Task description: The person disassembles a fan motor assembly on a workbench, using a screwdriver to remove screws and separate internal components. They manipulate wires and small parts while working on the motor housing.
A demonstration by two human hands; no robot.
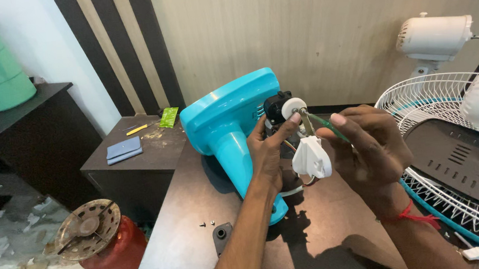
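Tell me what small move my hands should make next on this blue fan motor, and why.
Probably seat the screwdriver tip squarely before turning: the right hand holds it angled at the white knob, while the left hand steadies the blue fan housing.

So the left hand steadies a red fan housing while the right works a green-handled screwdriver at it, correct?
Not quite: the head view shows the fan housing is turquoise, not red. The left hand does steady it, and the right hand works the green-handled screwdriver at it.
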